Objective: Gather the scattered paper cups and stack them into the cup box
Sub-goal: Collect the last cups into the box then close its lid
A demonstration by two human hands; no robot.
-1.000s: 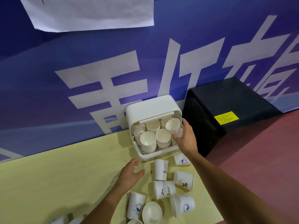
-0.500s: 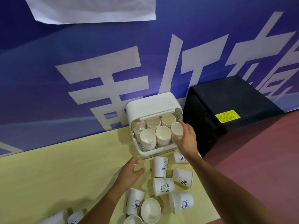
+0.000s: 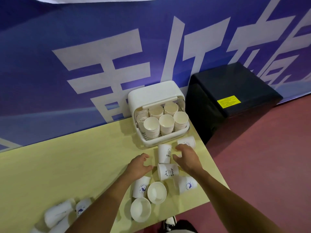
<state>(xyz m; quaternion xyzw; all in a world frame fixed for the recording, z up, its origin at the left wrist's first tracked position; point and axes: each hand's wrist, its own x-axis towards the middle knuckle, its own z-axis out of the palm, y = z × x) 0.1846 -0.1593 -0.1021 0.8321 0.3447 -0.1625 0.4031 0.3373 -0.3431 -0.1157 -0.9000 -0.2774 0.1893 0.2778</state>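
The white cup box [image 3: 156, 95] stands open at the table's far edge against the wall, holding several stacks of paper cups [image 3: 166, 122]. In front of it white printed cups lie scattered: a "HELLO" cup [image 3: 164, 153], a "Bear" cup [image 3: 167, 171], one by the box's right corner [image 3: 187, 141], and more nearer me [image 3: 187, 184]. My right hand [image 3: 186, 158] hovers over the cups just right of the "HELLO" cup, fingers loosely curled, holding nothing. My left hand [image 3: 138, 166] rests open on the table left of the "Bear" cup.
The yellow table [image 3: 67, 165] ends just right of the cups, above a red floor. A black box [image 3: 232, 91] with a yellow label stands beside the table. Two upright cups [image 3: 156, 192] and more fallen cups [image 3: 62, 212] lie near the front edge.
My right hand left a cup on the box's front right stack and drew back down to the scattered cups. My left hand barely moved.
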